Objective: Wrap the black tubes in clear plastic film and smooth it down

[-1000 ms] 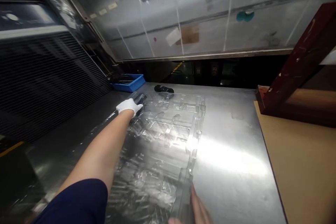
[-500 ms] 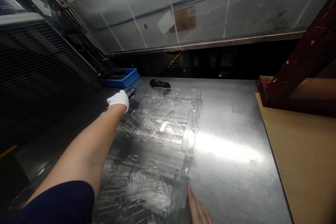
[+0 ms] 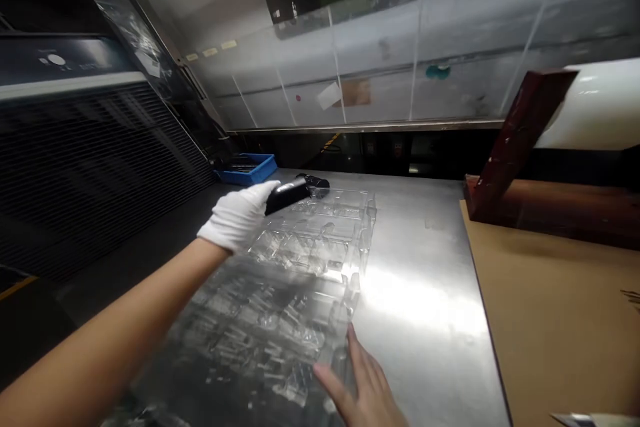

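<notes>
My left hand (image 3: pixel 235 217), in a white glove, is closed around a black oblong part (image 3: pixel 287 195) and holds it lifted over the far left of a clear plastic blister tray (image 3: pixel 300 260). The tray lies on a steel table (image 3: pixel 425 300) and has several moulded pockets. My bare right hand (image 3: pixel 363 390) rests with fingers stretched flat on the tray's near right edge. A second black part (image 3: pixel 315 181) lies on the table just beyond the tray's far edge.
A blue bin (image 3: pixel 247 168) with dark parts stands at the table's far left. A brown cardboard sheet (image 3: pixel 560 307) covers the right side, with a dark red wooden frame (image 3: pixel 515 140) beyond it. A black louvred machine (image 3: pixel 85 167) stands left, clear panels behind.
My left hand has picked the black part up from the tray's far left corner and drawn it back and up. My right hand has slid further onto the tray's near edge.
</notes>
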`<action>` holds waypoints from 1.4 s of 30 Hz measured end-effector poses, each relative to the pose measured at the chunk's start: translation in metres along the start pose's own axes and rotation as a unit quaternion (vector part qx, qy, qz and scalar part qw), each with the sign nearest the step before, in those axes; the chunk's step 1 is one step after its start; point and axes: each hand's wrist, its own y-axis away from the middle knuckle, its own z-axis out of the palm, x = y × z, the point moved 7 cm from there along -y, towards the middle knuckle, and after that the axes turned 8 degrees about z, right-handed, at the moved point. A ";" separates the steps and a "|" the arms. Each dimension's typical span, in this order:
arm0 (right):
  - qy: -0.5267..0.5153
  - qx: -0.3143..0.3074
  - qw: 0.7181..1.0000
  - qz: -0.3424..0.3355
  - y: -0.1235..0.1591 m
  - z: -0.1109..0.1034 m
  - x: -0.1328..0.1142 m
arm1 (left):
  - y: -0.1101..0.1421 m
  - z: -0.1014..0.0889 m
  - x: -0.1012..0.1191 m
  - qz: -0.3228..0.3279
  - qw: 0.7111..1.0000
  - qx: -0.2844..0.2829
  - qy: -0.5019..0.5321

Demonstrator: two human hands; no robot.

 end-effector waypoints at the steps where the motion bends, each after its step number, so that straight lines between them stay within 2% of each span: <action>1: 0.026 -0.026 0.999 -0.025 0.000 -0.003 -0.012 | 0.013 -0.013 0.015 0.018 1.000 0.011 0.007; 3: 0.071 -0.070 0.993 -0.057 -0.001 -0.009 -0.035 | 0.041 -0.038 0.044 0.071 0.997 0.031 0.031; 5: 0.097 -0.087 0.989 -0.077 0.000 -0.018 -0.055 | 0.073 -0.066 0.072 0.150 0.984 0.063 0.066; 7: 0.115 -0.080 0.984 -0.107 0.005 -0.027 -0.071 | 0.111 -0.096 0.099 0.248 0.955 0.124 0.104; 9: 0.113 -0.051 0.982 -0.145 0.019 -0.038 -0.079 | 0.148 -0.119 0.116 0.287 0.938 0.162 0.106; 11: 0.032 0.000 0.989 -0.144 0.044 -0.055 -0.077 | 0.183 -0.131 0.129 0.283 0.940 0.166 0.096; 13: -0.167 0.033 0.981 -0.095 0.078 -0.072 -0.061 | 0.216 -0.138 0.145 0.279 0.940 0.176 0.088; 14: -0.290 0.031 0.954 -0.066 0.098 -0.075 -0.052 | 0.232 -0.140 0.155 0.282 0.938 0.183 0.085; 16: -0.495 0.007 0.868 -0.032 0.138 -0.074 -0.040 | 0.260 -0.144 0.183 0.308 0.927 0.196 0.087; 17: -0.561 0.003 0.827 -0.027 0.156 -0.072 -0.035 | 0.271 -0.146 0.200 0.327 0.919 0.199 0.098; 18: -0.606 0.017 0.795 -0.022 0.172 -0.071 -0.030 | 0.281 -0.150 0.218 0.349 0.908 0.201 0.115; 20: -0.658 0.080 0.749 0.001 0.197 -0.070 -0.013 | 0.293 -0.158 0.256 0.389 0.885 0.198 0.162; 22: -0.696 0.138 0.704 0.025 0.214 -0.068 0.009 | 0.299 -0.166 0.294 0.413 0.872 0.155 0.211; 24: -0.725 0.162 0.669 0.030 0.228 -0.067 0.030 | 0.307 -0.171 0.324 0.420 0.864 0.109 0.255; 26: -0.737 0.187 0.649 0.033 0.243 -0.069 0.053 | 0.325 -0.176 0.343 0.443 0.841 0.104 0.293; 28: -0.739 0.219 0.636 0.039 0.261 -0.074 0.077 | 0.349 -0.175 0.349 0.470 0.802 0.124 0.348; 29: -0.739 0.232 0.631 0.041 0.270 -0.078 0.088 | 0.359 -0.171 0.346 0.462 0.786 0.132 0.389; 30: -0.739 0.242 0.627 0.041 0.279 -0.081 0.098 | 0.361 -0.166 0.336 0.402 0.781 0.153 0.453; 31: -0.740 0.248 0.624 0.042 0.287 -0.085 0.107 | 0.359 -0.156 0.320 0.292 0.773 0.171 0.537; 32: -0.740 0.249 0.623 0.044 0.293 -0.089 0.115 | 0.355 -0.137 0.302 0.133 0.747 0.160 0.632; 33: -0.742 0.244 0.622 0.047 0.298 -0.092 0.121 | 0.353 -0.112 0.295 -0.016 0.680 0.094 0.727; 34: -0.744 0.236 0.623 0.051 0.302 -0.096 0.126 | 0.352 -0.094 0.300 -0.101 0.602 0.022 0.792; 35: -0.746 0.226 0.624 0.057 0.304 -0.099 0.129 | 0.350 -0.085 0.311 -0.140 0.539 -0.049 0.829; 37: -0.743 0.205 0.633 0.071 0.306 -0.105 0.131 | 0.343 -0.083 0.340 -0.142 0.411 -0.176 0.883; 39: -0.730 0.188 0.652 0.086 0.305 -0.109 0.131 | 0.341 -0.087 0.368 -0.148 0.241 -0.278 0.918; 41: -0.701 0.176 0.684 0.101 0.302 -0.110 0.131 | 0.344 -0.088 0.386 -0.194 0.075 -0.327 0.922; 42: -0.679 0.177 0.703 0.109 0.300 -0.110 0.133 | 0.345 -0.084 0.391 -0.230 0.019 -0.325 0.917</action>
